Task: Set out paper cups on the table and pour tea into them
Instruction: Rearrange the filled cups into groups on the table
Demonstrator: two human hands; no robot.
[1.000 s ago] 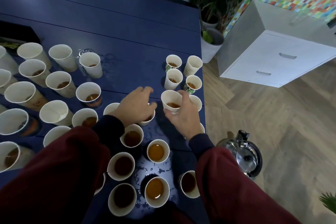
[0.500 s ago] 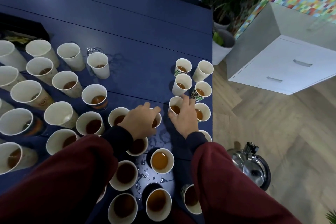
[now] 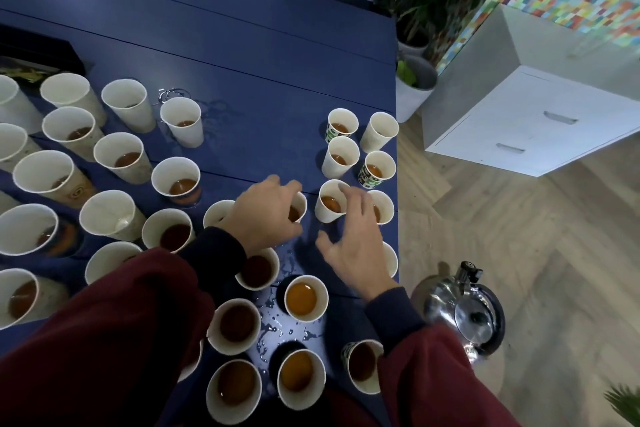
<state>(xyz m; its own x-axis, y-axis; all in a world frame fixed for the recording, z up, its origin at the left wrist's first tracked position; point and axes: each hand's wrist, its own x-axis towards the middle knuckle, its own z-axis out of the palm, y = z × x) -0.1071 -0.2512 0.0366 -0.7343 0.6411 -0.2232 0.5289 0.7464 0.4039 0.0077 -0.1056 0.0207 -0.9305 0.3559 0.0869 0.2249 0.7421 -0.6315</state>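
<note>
A person in dark red sleeves (image 3: 121, 340) works over rows of paper cups (image 3: 121, 163) on a blue surface (image 3: 242, 80), with the steel kettle (image 3: 464, 314) standing on the wooden floor (image 3: 519, 236) beside it. Up and to the left of the kettle, one upright tea cup (image 3: 329, 206) stands between the two hands, white, with amber liquid low inside and its mouth facing straight up. The right hand (image 3: 356, 243), the nearer of the two to the kettle, hovers wide with fingers fanned and holds nothing. Its fingertips (image 3: 343, 188) reach over the cup's rim, though whether they touch the paper cannot be told. The left hand (image 3: 266, 215), farther from the kettle, arches over a half-hidden cup (image 3: 300, 206) just beside the first, fingers and thumb curled round it in what looks like a grip from above. Spilled drops (image 3: 277, 322) glisten on the surface left of the kettle, among the fullest cups. Most cups show tea while a few farthest from the kettle look dry, so the pouring seems largely done. Any fresh grasp of the tea cup would likely fall to the right hand, closing on its wall from the kettle's side — gently, since thin paper buckles and the neighbours stand close.
</note>
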